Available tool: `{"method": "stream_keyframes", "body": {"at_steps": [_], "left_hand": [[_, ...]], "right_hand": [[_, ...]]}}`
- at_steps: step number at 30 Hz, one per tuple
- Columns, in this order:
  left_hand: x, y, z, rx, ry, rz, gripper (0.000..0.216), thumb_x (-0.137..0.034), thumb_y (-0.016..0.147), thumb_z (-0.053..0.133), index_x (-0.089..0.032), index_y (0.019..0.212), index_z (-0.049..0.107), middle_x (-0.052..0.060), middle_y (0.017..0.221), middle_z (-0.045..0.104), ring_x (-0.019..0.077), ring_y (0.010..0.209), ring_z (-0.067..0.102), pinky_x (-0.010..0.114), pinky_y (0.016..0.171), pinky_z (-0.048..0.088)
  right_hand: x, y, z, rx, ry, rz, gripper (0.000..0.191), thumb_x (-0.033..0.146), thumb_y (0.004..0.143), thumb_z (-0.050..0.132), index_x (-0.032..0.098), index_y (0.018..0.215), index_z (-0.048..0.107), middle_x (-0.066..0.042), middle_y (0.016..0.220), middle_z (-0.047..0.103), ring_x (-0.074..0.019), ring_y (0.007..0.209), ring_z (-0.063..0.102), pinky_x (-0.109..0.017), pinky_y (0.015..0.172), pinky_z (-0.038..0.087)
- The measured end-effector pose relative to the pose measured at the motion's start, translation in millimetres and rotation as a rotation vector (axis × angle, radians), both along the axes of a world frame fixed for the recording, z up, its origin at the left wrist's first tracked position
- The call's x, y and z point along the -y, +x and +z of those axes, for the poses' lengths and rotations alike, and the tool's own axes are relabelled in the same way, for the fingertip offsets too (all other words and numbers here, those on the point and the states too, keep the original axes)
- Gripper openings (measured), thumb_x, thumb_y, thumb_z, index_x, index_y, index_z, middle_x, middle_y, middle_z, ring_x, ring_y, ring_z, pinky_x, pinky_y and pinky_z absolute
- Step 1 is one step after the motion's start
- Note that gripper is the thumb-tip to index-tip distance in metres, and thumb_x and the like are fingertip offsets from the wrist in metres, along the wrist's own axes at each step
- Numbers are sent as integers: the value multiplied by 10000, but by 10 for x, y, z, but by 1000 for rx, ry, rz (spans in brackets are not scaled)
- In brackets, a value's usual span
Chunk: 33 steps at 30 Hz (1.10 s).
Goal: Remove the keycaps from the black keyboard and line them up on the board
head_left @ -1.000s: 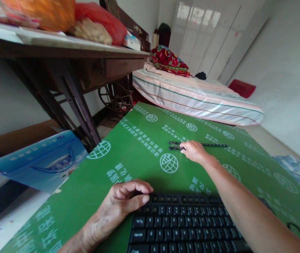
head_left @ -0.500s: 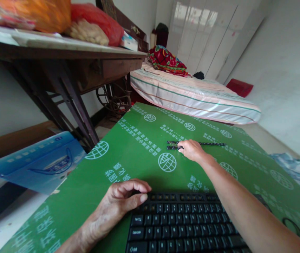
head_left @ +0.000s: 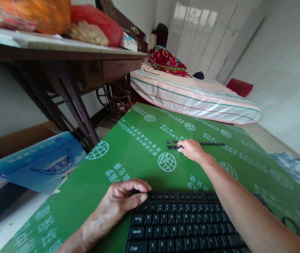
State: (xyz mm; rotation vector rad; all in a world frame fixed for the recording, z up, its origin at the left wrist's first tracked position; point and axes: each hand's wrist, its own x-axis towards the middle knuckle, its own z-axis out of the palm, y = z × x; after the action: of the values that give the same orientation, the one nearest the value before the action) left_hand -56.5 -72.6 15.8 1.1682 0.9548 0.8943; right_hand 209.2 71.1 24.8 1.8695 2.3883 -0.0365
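My right hand [head_left: 190, 149] reaches across the green board and is closed round slim black sticks with a pale speckled pattern [head_left: 213, 143]. Two dark ends and a thin shiny strip poke out left of the fingers, while one long end lies to the right. What kind of sticks they are I cannot tell. In front of me lies a black keyboard [head_left: 181, 219], cut off by the lower edge of the view. My left hand [head_left: 123, 196] is at its far left corner, thumb and curled fingers closed round the edge. My right forearm hides the keyboard's right part.
The green board [head_left: 139, 147] carries white globes and lettering. Near the right forearm a black cable [head_left: 292, 225] loops. At left stand a wooden sewing table [head_left: 86, 59] with bags on it and a blue carton [head_left: 41, 161]. A bed [head_left: 197, 95] lies beyond.
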Motion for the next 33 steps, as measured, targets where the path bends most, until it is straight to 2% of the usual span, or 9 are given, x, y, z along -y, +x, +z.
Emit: {"method": "stream_keyframes", "body": {"at_steps": [28,33], "left_hand": [[-25,-14,11,-48,52,-16,73,-240,698,698,-186,746,693,25,892,675,161,840,591,248,764,435],[-18,-7,13,-57,44,-16,93,-251,706,690,-175,758,688,35,914,675,169,849,593,260,770,440]], "right_hand": [[13,18,2,-41,10,-11,245,334,830,554,290,1060,626,-17,873,680,-166,784,618,-238,629,395],[124,27,133,-73,47,0,266,384,889,448,253,1025,636,-29,861,685,-158,747,617,-228,622,389]]}}
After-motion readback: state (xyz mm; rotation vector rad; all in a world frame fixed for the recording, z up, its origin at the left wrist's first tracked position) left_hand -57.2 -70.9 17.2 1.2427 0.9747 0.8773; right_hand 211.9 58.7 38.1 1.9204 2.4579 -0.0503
